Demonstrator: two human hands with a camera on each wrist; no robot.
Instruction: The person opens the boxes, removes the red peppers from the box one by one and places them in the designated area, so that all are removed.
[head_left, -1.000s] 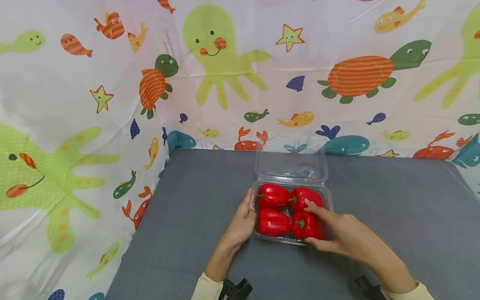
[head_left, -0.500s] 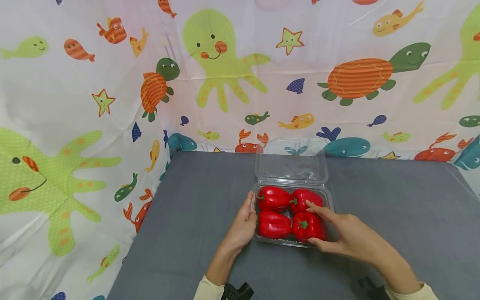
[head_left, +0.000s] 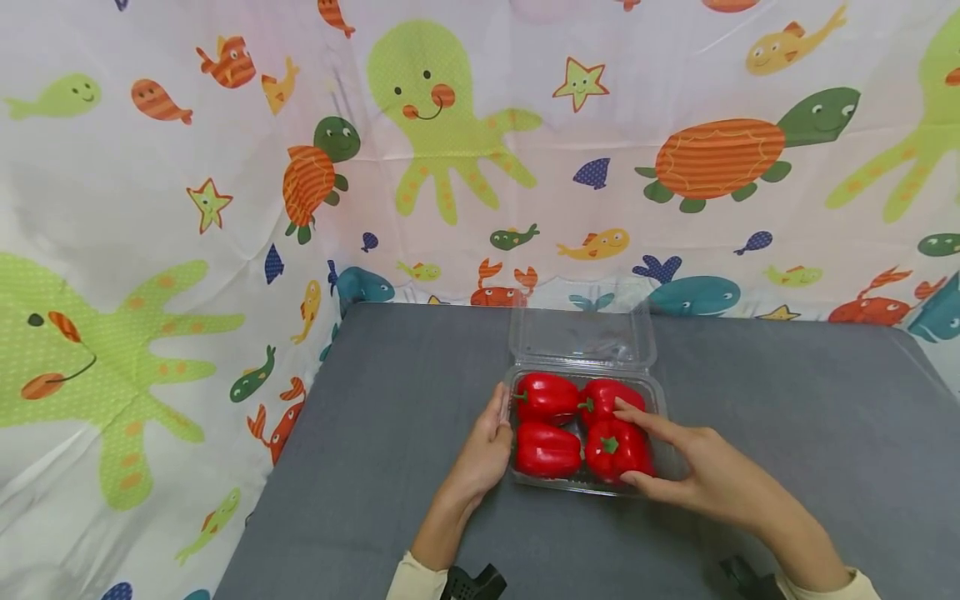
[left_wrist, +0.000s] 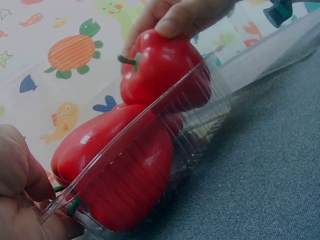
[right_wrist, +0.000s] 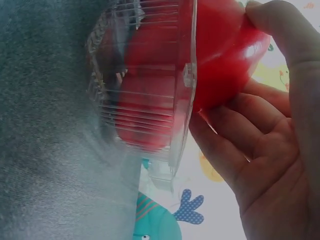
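In the head view a clear plastic clamshell container (head_left: pixel 517 480) stands on the table with its lid (head_left: pixel 583 340) folded back. My left hand (head_left: pixel 480 457) holds its left side, thumb and fingers at the rim. Inside lie red bell peppers: one at back left (head_left: pixel 549 397), one at back right (head_left: pixel 611 397), one at front left (head_left: pixel 549 450). My right hand (head_left: pixel 708 471) grips the front-right bell pepper (head_left: pixel 617 454) between thumb and fingers. In the left wrist view that bell pepper (left_wrist: pixel 160 75) sits partly above the rim, stem sideways. The right wrist view shows the fingers around it.
A grey cloth covers the table (head_left: pixel 405 375). Behind and to the left hangs a white curtain (head_left: pixel 465 242) printed with sea animals; the raised lid stands close to it. Black wrist devices (head_left: pixel 476 582) sit by both cuffs.
The front-right bell pepper has shifted slightly to the right with my right hand. My left hand stays on the container's side. The head view has tilted a little.
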